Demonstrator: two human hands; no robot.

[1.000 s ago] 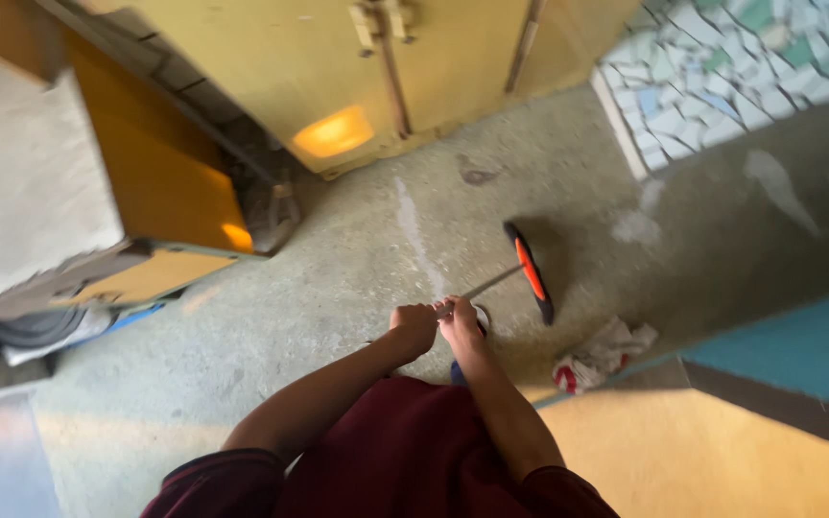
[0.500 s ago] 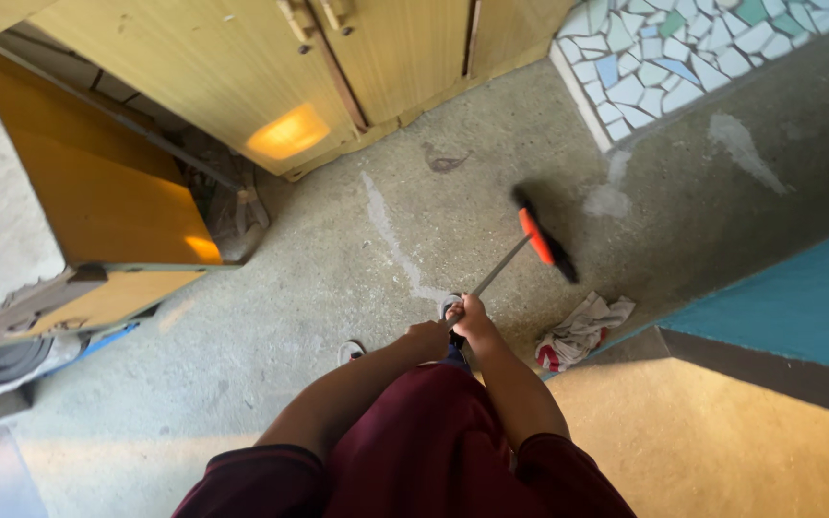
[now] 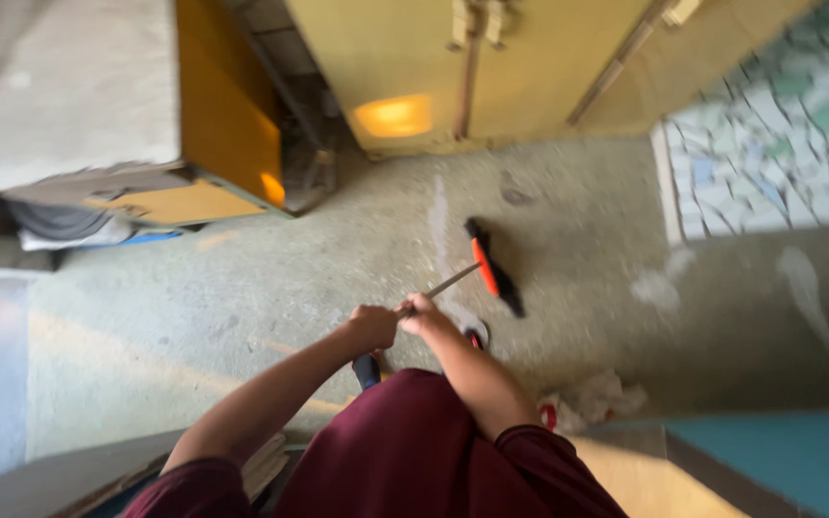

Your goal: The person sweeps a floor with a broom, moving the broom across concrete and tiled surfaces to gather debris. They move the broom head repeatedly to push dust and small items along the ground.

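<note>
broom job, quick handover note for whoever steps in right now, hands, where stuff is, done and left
Left hand: closed on the near end of the broom handle.
Right hand: closed on the same handle, just ahead of the left.
Broom head, orange and black, is down on the concrete floor in front of the yellow doors.
Crumpled white rag lies on the floor by the right side, near the teal ledge.
Done: cannot tell how much is swept; the picture is blurred.
Left: pale smears on the floor remain near the mosaic tiles.
</note>
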